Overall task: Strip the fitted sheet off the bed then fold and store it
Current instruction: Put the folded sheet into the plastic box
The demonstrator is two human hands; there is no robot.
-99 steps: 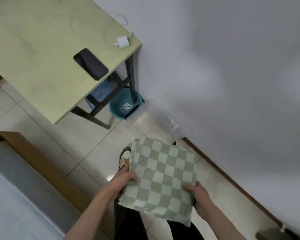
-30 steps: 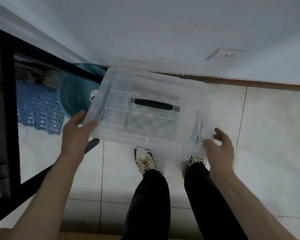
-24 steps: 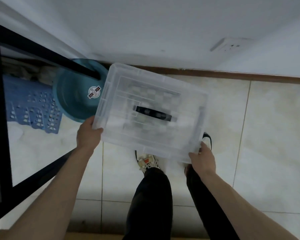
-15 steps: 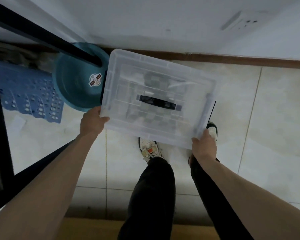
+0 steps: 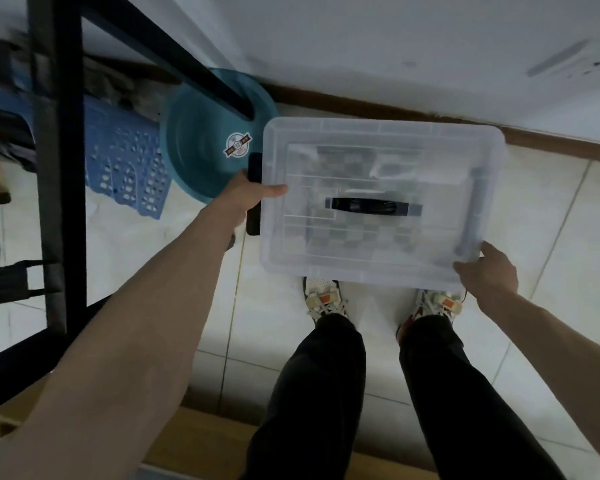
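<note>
The sheet (image 5: 354,188) lay inside the lidded box (image 5: 378,202); left hand (image 5: 246,195) and right hand (image 5: 487,271) each kept a grip on its edges, and an unlatched lid could slip off

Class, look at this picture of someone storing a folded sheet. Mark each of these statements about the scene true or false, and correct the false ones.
1. The clear plastic storage box has its lid on. True.
2. The green checked folded sheet lies on the floor. False: it shows through the lid, inside the box.
3. The left hand grips a black latch. True.
4. The teal round basin stands right of the box. False: it is on the left.
5. The right hand holds the lid's black handle. False: it holds the near right corner.
</note>
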